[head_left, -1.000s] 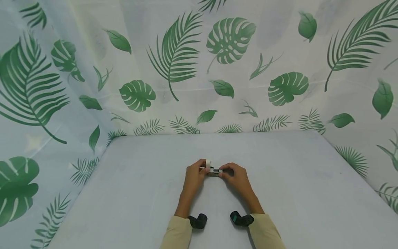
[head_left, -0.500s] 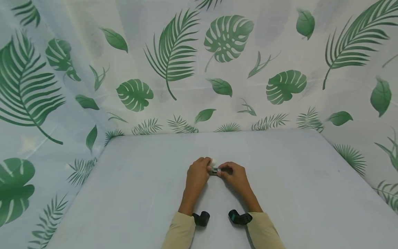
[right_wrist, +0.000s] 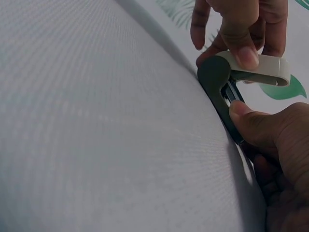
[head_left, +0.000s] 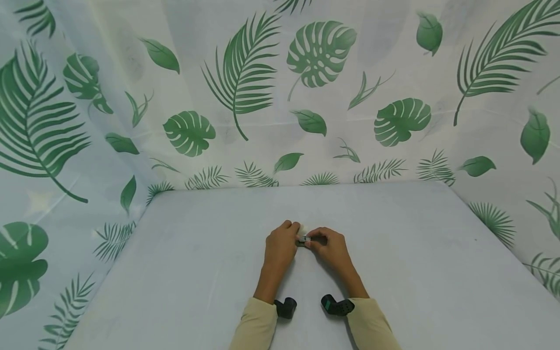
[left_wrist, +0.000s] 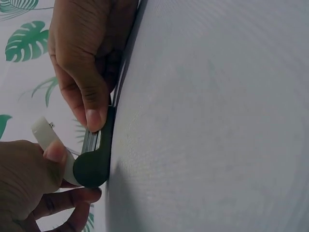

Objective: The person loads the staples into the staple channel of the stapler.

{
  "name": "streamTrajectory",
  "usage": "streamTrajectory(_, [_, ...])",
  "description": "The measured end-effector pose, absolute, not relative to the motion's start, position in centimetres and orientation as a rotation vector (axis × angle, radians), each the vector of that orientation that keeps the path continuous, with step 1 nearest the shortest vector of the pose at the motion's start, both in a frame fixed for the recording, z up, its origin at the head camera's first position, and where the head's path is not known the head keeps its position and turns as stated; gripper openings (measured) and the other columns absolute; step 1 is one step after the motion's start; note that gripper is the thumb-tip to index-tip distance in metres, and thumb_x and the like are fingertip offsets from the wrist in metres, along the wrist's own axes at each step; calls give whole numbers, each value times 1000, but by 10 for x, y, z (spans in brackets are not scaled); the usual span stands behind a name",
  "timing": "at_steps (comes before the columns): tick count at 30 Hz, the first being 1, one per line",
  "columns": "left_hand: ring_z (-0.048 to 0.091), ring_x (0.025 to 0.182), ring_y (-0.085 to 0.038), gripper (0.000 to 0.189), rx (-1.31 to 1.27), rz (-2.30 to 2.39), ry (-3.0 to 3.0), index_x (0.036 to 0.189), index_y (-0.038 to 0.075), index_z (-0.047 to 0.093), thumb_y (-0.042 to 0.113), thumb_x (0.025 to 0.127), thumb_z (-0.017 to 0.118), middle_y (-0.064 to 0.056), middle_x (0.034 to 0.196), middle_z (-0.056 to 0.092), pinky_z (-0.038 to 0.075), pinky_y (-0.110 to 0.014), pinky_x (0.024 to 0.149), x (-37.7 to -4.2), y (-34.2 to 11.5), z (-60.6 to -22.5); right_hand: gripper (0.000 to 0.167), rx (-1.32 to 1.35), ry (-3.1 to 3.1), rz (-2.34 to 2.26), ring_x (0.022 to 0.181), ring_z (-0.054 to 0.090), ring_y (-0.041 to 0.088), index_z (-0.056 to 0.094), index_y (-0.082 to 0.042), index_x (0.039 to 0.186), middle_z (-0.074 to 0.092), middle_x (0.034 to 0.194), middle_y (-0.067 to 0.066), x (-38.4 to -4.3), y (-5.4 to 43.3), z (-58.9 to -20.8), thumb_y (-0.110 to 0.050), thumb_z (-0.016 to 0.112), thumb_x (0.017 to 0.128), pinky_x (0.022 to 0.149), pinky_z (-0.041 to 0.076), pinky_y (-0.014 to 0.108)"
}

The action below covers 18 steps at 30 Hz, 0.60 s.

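Note:
A small stapler with a dark green base [left_wrist: 91, 166] and a cream top cover [right_wrist: 273, 67] is held between both hands. Its cover is swung up from the base, exposing the metal magazine [left_wrist: 89, 141]. At the hinge end, my left hand [head_left: 281, 245] grips the cover, thumb pressed on its side. From the opposite end my right hand [head_left: 333, 248] pinches the front of the stapler, its thumb over the magazine. The base lies along the table surface in both wrist views. In the head view, the left fingers hide much of the stapler [head_left: 303, 240].
The white-covered table [head_left: 197, 253] extends around both hands. Leaf-printed curtains [head_left: 262, 131] rise behind it and along its sides. Black wrist devices [head_left: 286, 308] sit at the cuffs of the beige sleeves [head_left: 255, 323].
My left hand has shifted right and turned over the stapler's hinge end, hiding more of it and of the cream cover. The right hand stays nearly in place, still pinching the front.

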<state>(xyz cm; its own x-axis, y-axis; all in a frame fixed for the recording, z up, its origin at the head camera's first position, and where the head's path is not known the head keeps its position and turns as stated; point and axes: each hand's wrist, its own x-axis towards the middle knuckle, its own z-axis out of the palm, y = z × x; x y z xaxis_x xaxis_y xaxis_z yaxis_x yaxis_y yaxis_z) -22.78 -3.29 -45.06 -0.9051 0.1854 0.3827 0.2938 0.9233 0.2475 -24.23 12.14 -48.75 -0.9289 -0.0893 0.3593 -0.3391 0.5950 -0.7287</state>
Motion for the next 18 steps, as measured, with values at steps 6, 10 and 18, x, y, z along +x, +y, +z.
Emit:
streamTrajectory(6, [64,70,-16,24,-334,-420,-2721,110,18,73,21,86,74,0,91,64,51,-29,56,-228,-33,-451,21,339,-2568,1230,94,68,27,72,-4,94,74,96,10,-243,120,-487,-9,82,77,86,52,46])
streamTrajectory(10, [63,71,-14,26,-276,-527,-2761,109,22,75,28,84,73,1,92,64,51,-28,55,-228,-36,-451,24,343,-2596,1259,98,67,29,71,-1,98,73,100,13,-243,119,-485,-9,81,78,89,51,47])
streamTrajectory(18, [68,92,-22,27,-249,-1279,-2677,112,14,73,22,87,71,-7,103,72,54,-38,81,-232,-56,-466,30,358,-2690,1292,104,65,28,69,-4,109,71,108,11,-246,124,-482,-29,70,91,92,50,48])
